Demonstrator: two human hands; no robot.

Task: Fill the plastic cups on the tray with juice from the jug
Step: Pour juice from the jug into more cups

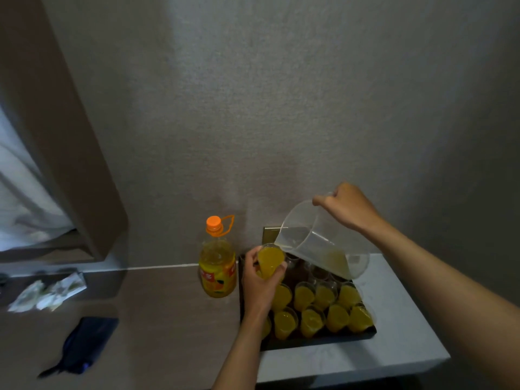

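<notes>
Against a grey wall, the right hand (347,209) grips a tilted clear plastic jug (318,240) over a juice-filled cup (270,260) clasped by the left hand (260,280). Below both hands, the black tray (309,341) holds two near rows of filled cups (312,322); several empty cups (319,273) under the jug likely remain.

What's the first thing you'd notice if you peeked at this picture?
The clear jug, tipped by the right hand toward a juice-filled cup that the left hand holds above the tray. Below them, rows of bright yellow cups glow on the dark tray, and an orange-capped juice bottle stands left of it.
</notes>
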